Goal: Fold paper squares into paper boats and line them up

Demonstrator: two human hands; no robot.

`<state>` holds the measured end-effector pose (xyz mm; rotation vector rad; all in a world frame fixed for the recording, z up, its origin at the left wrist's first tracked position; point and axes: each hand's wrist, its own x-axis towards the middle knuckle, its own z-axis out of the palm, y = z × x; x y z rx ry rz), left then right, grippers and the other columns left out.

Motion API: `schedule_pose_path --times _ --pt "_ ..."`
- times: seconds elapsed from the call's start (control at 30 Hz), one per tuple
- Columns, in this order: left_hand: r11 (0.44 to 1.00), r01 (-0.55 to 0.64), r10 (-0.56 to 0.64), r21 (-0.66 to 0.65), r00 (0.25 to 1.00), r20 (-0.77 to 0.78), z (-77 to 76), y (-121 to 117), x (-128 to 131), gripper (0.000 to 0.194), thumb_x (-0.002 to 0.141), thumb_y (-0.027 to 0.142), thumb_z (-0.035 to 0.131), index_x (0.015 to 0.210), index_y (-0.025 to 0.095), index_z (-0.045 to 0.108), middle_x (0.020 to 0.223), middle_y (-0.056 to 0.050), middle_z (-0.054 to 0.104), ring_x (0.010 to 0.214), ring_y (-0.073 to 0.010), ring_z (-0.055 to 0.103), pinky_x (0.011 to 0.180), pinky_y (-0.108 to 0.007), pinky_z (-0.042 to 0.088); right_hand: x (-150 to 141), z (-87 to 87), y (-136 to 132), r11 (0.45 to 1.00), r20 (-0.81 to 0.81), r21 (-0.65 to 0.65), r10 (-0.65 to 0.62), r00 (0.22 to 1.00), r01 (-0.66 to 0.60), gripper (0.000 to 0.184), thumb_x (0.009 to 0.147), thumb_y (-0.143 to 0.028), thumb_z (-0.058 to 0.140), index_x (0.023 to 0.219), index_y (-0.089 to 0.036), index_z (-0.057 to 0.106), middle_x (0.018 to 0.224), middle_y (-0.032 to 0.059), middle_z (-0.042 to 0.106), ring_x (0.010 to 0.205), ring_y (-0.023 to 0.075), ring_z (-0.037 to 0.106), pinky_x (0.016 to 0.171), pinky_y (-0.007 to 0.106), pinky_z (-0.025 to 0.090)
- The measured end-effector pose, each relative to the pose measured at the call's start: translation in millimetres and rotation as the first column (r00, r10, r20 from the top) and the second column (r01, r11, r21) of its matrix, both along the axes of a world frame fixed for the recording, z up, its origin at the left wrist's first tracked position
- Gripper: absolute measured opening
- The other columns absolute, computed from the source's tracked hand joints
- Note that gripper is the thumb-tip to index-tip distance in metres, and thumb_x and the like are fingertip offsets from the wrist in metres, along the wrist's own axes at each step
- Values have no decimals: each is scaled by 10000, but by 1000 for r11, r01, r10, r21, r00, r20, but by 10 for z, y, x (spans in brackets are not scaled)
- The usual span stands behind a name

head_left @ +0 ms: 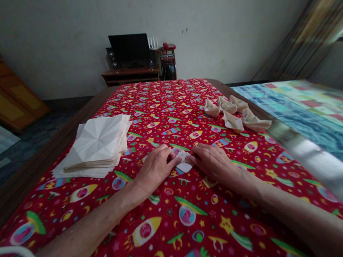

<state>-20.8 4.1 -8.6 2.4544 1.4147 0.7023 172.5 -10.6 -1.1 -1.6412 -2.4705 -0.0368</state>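
Observation:
A small piece of folded white paper [184,166] lies low over the red cloth, between my two hands. My left hand [157,163] pinches its left side, thumb and fingers together. On the opposite side my right hand [212,159] grips the paper with closed fingers. Part of the paper is hidden under the fingertips. To the left rests a stack of creased white paper sheets [98,139], the top one marked with radiating fold lines. Several folded paper boats [233,120] stand grouped to the right, beyond my right hand.
The patterned red cloth [180,201] covers a dark-edged table. A white cable [21,249] curves in at the lower left. A bed with a blue patchwork cover [310,125] is on the right. By the far wall are a monitor [130,48] and a red telephone [168,46].

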Motion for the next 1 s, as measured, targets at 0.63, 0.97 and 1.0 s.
schedule_pose_path --times 0.63,0.97,1.0 --pt "989 -131 118 -75 981 -152 127 57 -67 260 757 431 669 636 210 607 721 13 629 645 -159 572 542 -257 319 137 63 127 989 -113 -147 1 994 -18 246 851 -427 570 771 -204 638 617 -9 576 525 95 426 494 234 216" --pt "1000 -2 2 -17 1000 9 33 93 -231 288 900 397 484 742 184 596 732 0 597 655 -134 543 589 -241 354 142 39 102 980 -281 -196 -89 956 34 266 827 -453 582 779 -202 654 616 -21 584 559 107 495 517 221 268" --pt "1000 7 -7 -6 1000 17 31 96 -225 306 921 385 445 749 180 594 736 -4 593 668 -135 544 604 -242 360 149 35 104 978 -299 -206 -87 950 25 262 826 -453 580 782 -205 657 621 -24 588 561 106 497 520 220 274"
